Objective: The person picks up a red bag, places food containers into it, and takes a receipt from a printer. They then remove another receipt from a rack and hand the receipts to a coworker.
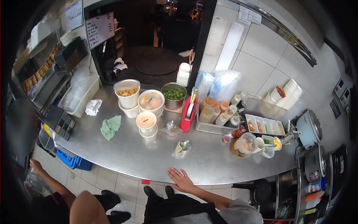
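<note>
My right hand (pixel 181 180) lies palm down at the front edge of the steel counter (pixel 123 156), fingers spread and nothing in it. My left hand is not in view. Beyond my right hand sits a small clear plastic bag (pixel 181 149) with something pale and green inside. Another knotted bag (pixel 171 128) lies farther back. To its left, a lidded tub (pixel 146 120) stands on another tub. Behind are more stacked tubs, one with a marked lid (pixel 151 100), and a metal pot of green limes (pixel 174 93). A red tape dispenser (pixel 188 117) is beside them.
A co-worker's hand (pixel 36 166) is at the lower left near a plastic bag. A green cloth (pixel 110 127) and crumpled paper (pixel 93 107) lie on the counter's left. Rightward are a bottle basket (pixel 214 128), an ingredient tray (pixel 264 125), a large container (pixel 244 145) and a cooker (pixel 309 128).
</note>
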The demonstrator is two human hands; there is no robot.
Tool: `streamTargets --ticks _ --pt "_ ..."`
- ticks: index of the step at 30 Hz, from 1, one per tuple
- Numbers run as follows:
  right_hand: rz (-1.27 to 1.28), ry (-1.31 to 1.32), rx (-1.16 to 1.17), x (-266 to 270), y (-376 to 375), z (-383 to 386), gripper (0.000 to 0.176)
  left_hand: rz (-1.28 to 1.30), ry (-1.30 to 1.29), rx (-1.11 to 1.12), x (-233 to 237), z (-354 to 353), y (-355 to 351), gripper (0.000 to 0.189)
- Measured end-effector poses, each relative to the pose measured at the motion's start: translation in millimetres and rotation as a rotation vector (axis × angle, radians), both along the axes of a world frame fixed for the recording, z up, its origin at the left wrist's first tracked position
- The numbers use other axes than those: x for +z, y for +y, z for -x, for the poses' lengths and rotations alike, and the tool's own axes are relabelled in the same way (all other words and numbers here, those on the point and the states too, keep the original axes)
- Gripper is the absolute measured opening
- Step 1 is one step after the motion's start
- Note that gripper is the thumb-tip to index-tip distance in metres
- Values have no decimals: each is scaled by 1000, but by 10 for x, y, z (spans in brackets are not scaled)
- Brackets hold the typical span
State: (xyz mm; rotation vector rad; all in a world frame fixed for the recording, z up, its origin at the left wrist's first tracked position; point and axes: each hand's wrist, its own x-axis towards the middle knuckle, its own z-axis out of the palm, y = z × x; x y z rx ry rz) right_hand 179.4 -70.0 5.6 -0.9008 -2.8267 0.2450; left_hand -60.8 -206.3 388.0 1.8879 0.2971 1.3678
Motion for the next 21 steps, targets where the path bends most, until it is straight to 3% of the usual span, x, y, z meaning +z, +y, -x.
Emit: streamTargets --ticks 5,10,14,21 --pt "143 113 -34 -27 -2 41 63 -73 -73 27 -42 60 167 41" --pt "254 203 -33 -101 147 270 55 -317 -382 189 -231 -92 255 42" --pt "119 143 -28 -80 278 592 54 -471 -596 342 -379 -332 304 43" --pt "75 81 -40 -41 405 830 53 -278 -520 41 -570 -118 339 29"
